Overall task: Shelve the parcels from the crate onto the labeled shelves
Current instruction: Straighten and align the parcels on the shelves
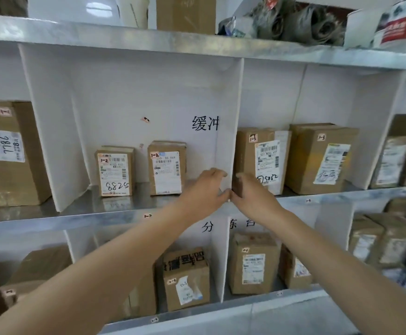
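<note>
Both my hands are at the lower front edge of the white divider panel (231, 112) between the compartments tagged 1-2 and 1-3. My left hand (204, 189) curls on the panel's left face. My right hand (252, 197) presses its right side, fingers wedged beside a brown parcel tagged 1-3 (267, 155). The thumbs meet at the panel's bottom corner. Neither hand holds a parcel. Two small parcels tagged 1-2 (116, 171) (166, 168) stand left of the divider. The crate is out of view.
A second 1-3 parcel (322, 158) stands further right and a large box (6, 153) at far left. The metal shelf edge (100, 218) runs under my forearms. Below it stand more parcels (186, 279) (254, 262). The top shelf carries bags and boxes (301, 22).
</note>
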